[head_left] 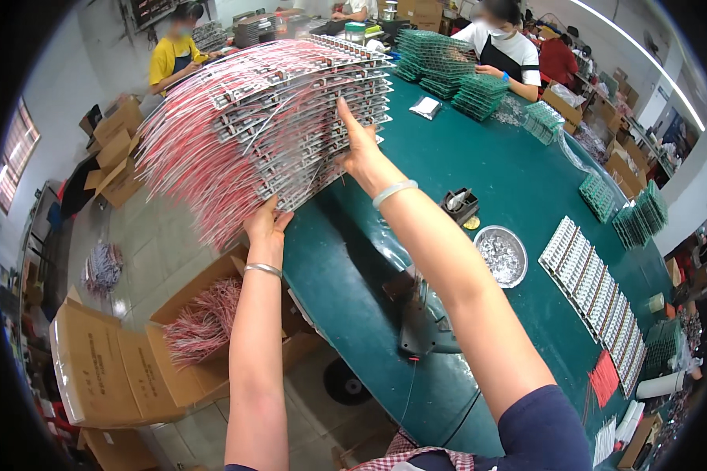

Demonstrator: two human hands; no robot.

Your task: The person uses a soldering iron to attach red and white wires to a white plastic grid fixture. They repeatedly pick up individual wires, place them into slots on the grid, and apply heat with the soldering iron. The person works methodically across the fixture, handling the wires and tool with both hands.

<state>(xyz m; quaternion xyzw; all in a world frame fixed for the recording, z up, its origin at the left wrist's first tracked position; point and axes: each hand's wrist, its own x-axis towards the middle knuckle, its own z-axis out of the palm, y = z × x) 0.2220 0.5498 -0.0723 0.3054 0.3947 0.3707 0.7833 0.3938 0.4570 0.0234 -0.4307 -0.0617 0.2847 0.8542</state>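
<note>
Up in front of me, at the far left of the table, is a thick stack of circuit boards (306,122) with many red and white wires (192,145) fanning out to the left. My left hand (267,223) grips the stack's lower near corner, its thumb up against the boards. On the right edge, my right hand (360,147) is closed round the boards with the thumb pointing up. The fingers of both hands are partly hidden by the stack.
A soldering-type station (428,326), a metal bowl of small parts (501,257) and a board panel (593,294) lie on the green table (353,290). Green boards (479,96) are stacked at the back by a co-worker (504,47). Below left, a cardboard box (137,369) holds wires.
</note>
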